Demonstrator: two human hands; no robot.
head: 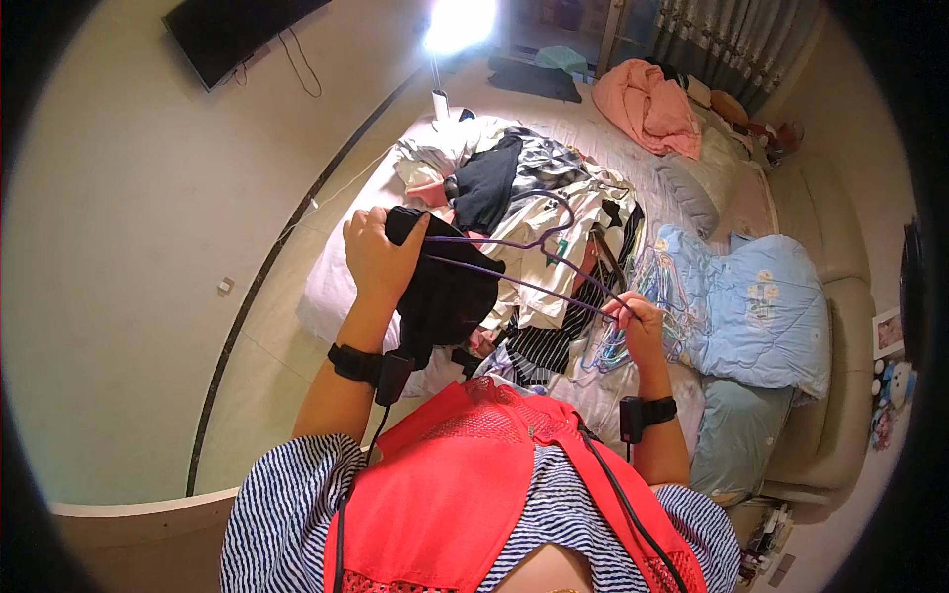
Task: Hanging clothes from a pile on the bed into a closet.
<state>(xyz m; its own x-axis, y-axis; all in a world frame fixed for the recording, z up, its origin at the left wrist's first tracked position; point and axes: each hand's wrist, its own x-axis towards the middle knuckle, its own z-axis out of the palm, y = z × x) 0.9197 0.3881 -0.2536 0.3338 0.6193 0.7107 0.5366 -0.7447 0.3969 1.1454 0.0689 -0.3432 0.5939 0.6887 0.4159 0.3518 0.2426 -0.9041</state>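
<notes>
My left hand (385, 252) grips the upper edge of a black garment (452, 296), which hangs down over the bed. One end of a purple wire clothes hanger (511, 277) runs to the garment; the cloth and my hand hide that tip. The other end of the hanger is pinched in my right hand (636, 326), and its hook curves away from me. Below the hanger lies a pile of clothes, with a white printed garment (534, 289) and a black striped one (549, 345). Beside my right hand is a heap of coloured hangers (667, 296).
A folded blue quilt (764, 311) lies on the right of the bed, above a grey-green pillow (741, 430). Farther back are a pink blanket (645, 107) and a folded dark cloth (535, 80). A bright lamp (460, 26) stands at the far edge.
</notes>
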